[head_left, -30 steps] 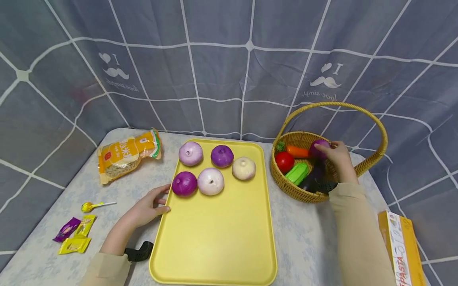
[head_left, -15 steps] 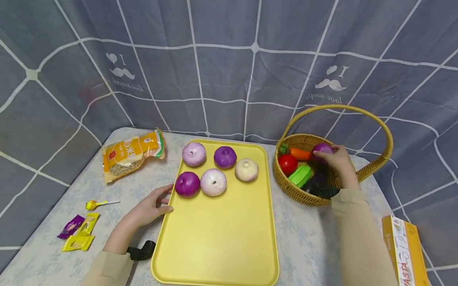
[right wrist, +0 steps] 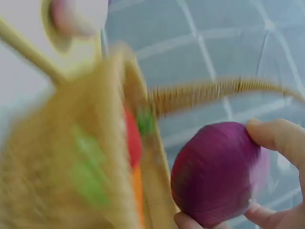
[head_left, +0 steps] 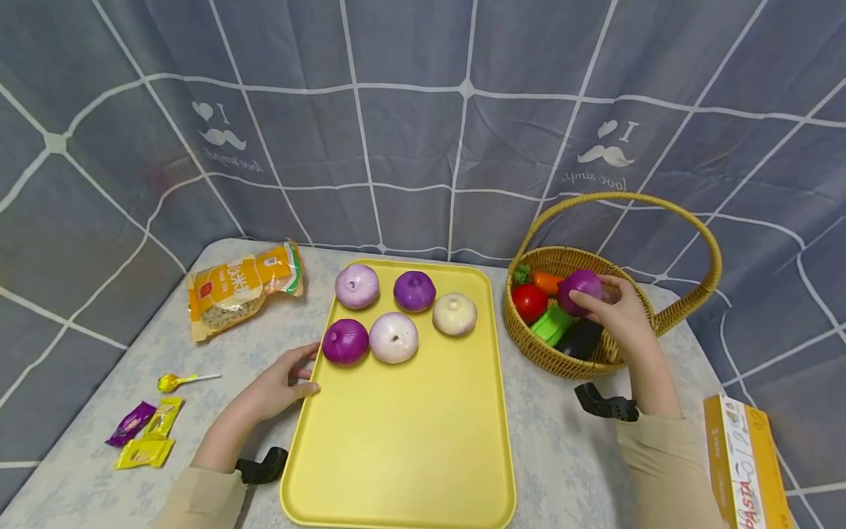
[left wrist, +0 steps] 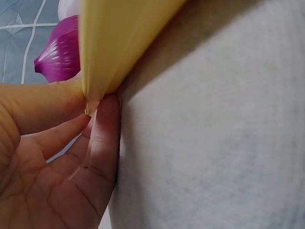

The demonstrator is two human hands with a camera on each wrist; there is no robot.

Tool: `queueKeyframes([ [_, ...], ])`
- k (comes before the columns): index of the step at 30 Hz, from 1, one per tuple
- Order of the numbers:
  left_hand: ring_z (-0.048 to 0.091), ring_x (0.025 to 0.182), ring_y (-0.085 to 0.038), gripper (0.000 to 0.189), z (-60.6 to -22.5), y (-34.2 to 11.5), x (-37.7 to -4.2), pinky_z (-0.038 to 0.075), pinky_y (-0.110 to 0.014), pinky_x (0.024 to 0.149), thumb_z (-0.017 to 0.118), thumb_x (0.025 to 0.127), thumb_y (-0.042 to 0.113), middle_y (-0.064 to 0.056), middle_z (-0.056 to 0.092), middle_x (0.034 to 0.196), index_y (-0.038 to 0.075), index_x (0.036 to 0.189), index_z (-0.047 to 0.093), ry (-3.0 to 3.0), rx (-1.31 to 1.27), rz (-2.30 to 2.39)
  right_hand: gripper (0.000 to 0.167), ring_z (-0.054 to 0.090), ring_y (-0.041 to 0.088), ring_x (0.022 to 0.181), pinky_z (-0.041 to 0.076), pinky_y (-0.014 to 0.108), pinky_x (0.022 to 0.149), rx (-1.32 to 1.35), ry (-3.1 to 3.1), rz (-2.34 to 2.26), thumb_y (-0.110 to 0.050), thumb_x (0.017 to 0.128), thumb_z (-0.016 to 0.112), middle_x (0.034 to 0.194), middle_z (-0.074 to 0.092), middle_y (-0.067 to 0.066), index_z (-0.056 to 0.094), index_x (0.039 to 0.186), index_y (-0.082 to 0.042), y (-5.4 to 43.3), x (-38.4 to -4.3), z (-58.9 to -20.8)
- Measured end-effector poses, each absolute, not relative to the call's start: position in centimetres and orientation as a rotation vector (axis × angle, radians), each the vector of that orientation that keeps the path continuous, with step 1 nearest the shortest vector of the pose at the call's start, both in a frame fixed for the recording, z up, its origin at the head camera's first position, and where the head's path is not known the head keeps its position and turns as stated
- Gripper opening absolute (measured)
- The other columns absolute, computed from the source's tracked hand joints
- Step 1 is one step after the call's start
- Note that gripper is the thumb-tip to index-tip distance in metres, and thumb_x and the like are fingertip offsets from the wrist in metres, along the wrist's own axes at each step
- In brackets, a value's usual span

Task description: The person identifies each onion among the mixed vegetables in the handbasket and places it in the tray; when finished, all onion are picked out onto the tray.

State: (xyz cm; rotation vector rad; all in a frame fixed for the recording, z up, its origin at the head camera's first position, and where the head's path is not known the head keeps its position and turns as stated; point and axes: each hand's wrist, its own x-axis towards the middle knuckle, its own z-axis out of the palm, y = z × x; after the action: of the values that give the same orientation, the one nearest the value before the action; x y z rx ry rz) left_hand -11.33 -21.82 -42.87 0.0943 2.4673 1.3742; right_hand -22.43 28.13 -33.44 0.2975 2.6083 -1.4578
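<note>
My right hand holds a purple onion between thumb and fingers, over the wicker basket. In the right wrist view the onion shows large beside the blurred basket. Inside the basket are a red tomato, a carrot, a green vegetable and a dark eggplant. My left hand pinches the left rim of the yellow tray; the left wrist view shows thumb above and fingers under the rim. Several onions, among them a purple one, sit at the tray's far end.
A bag of grain lies at the back left. Nearer on the left are a lollipop and small wrapped candies. A pasta box stands at the right edge. The basket's tall handle arches behind my right hand.
My right hand has lifted the purple onion up from inside the basket and drawn it nearer, uncovering more of the eggplant. The left hand stays at the tray's rim.
</note>
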Motion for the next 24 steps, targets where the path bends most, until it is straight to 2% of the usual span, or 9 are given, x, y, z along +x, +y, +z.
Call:
queueKeyframes([
  [2, 0.057, 0.113, -0.035, 0.069, -42.7, -21.7, -11.2, 0.05, -0.039, 0.089, 0.066, 0.092, 0.005, -0.028, 0.041, 0.143, -0.005, 0.15, 0.03, 2.478, 0.091, 1.362, 0.089, 0.049, 0.034, 0.124, 0.052, 0.015, 0.083, 0.256, 2.594, -1.485, -0.044, 0.091, 0.067, 0.144, 0.038, 0.028, 0.019, 0.153, -0.001, 26.9, -21.1, -33.7],
  [3, 0.057, 0.113, -0.035, 0.069, -42.7, -21.7, -11.2, 0.05, -0.039, 0.089, 0.066, 0.092, 0.005, -0.028, 0.041, 0.143, -0.005, 0.15, 0.03, 2.478, 0.089, 1.36, 0.087, 0.049, 0.034, 0.123, 0.051, 0.016, 0.084, 0.234, 2.581, -1.492, -0.043, 0.092, 0.067, 0.144, 0.038, 0.027, 0.021, 0.153, -0.002, 26.2, -20.5, -33.8],
  [9, 0.057, 0.114, -0.035, 0.07, -42.5, -21.7, -11.2, 0.05, -0.041, 0.091, 0.067, 0.092, 0.008, -0.027, 0.041, 0.144, -0.003, 0.151, 0.03, 2.484, 0.072, 1.331, 0.08, 0.051, 0.035, 0.127, 0.048, 0.042, 0.102, 0.063, 2.565, -1.516, -0.032, 0.089, 0.072, 0.143, 0.043, 0.022, 0.027, 0.15, -0.006, 21.0, -17.8, -34.7],
  [12, 0.057, 0.115, -0.036, 0.07, -42.7, -21.7, -11.0, 0.05, -0.044, 0.092, 0.066, 0.092, 0.008, -0.027, 0.041, 0.145, -0.003, 0.151, 0.03, 2.487, 0.065, 1.32, 0.078, 0.053, 0.035, 0.126, 0.044, 0.046, 0.107, -0.011, 2.57, -1.561, -0.023, 0.085, 0.076, 0.139, 0.047, 0.02, 0.032, 0.147, -0.005, 18.3, -16.7, -35.4],
  [16, 0.056, 0.116, -0.036, 0.07, -42.8, -21.7, -11.2, 0.049, -0.044, 0.093, 0.065, 0.094, 0.009, -0.027, 0.04, 0.145, -0.003, 0.152, 0.029, 2.487, 0.088, 1.313, 0.075, 0.055, 0.035, 0.124, 0.044, 0.047, 0.107, -0.084, 2.468, -1.633, -0.016, 0.083, 0.077, 0.136, 0.05, 0.021, 0.036, 0.144, -0.004, 15.3, -16.0, -36.8],
  [24, 0.055, 0.117, -0.039, 0.069, -42.5, -21.8, -11.5, 0.049, -0.045, 0.094, 0.063, 0.095, 0.008, -0.028, 0.039, 0.145, -0.005, 0.152, 0.026, 2.492, 0.125, 1.302, 0.074, 0.06, 0.03, 0.112, 0.052, 0.042, 0.093, -0.201, 2.552, -1.425, -0.022, 0.08, 0.082, 0.132, 0.057, 0.017, 0.044, 0.141, -0.004, 12.0, -16.8, -40.2],
])
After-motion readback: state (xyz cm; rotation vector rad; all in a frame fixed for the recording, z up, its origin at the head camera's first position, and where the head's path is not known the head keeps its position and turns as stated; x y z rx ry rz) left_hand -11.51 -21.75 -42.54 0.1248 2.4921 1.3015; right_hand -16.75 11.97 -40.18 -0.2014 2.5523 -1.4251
